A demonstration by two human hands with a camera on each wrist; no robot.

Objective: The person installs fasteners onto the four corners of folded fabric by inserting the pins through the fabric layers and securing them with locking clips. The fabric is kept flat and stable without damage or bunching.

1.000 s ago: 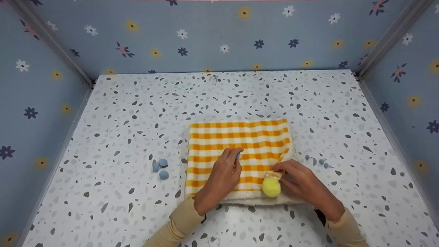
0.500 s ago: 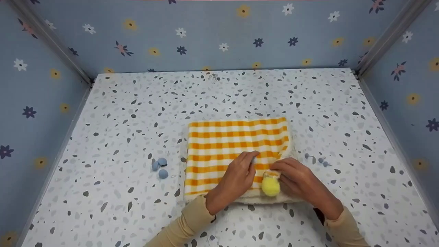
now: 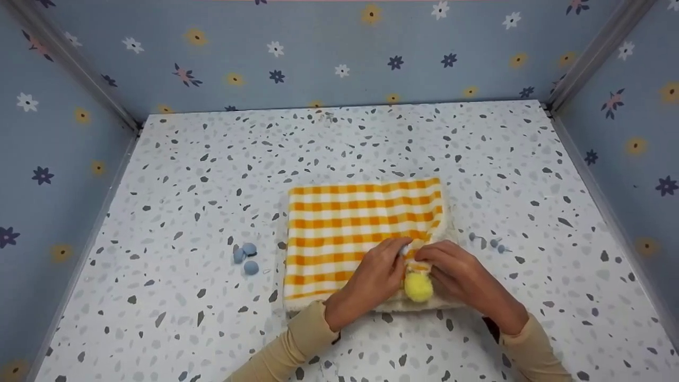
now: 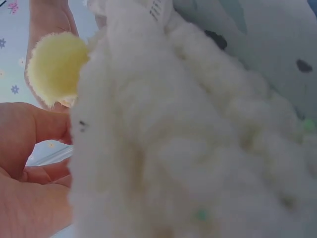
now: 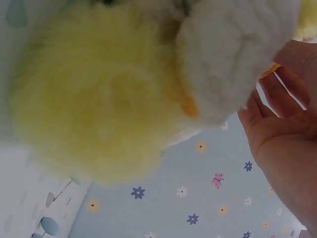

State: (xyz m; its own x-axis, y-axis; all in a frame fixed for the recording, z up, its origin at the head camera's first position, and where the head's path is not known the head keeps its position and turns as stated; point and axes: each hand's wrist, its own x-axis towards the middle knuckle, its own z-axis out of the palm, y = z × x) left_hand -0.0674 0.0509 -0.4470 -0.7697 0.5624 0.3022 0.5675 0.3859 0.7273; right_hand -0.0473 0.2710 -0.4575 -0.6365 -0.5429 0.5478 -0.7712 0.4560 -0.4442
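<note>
A folded orange-and-white checked blanket [image 3: 339,228] with a fluffy cream underside lies on the table. At its near right corner hangs a yellow pom-pom [image 3: 419,287], which looms large in the right wrist view. My left hand [image 3: 374,273] pinches a small light-blue piece [image 3: 404,249] against the checked cloth, just left of the turned-up corner; the fingers hide most of it. With thumb and fingers, my right hand [image 3: 467,270] grips the bunched corner above the pom-pom. Cream fleece [image 4: 143,124] fills most of the left wrist view.
Left of the blanket lie several light-blue rounded caps [image 3: 251,267]. To its right are several small blue-headed pins [image 3: 494,243]. Blue flowered panels [image 3: 318,53] enclose the speckled white table [image 3: 212,170] at the back and both sides.
My left hand has moved right across the blanket with the light-blue piece, up to the right hand at the corner. The right hand has kept its grip there.
</note>
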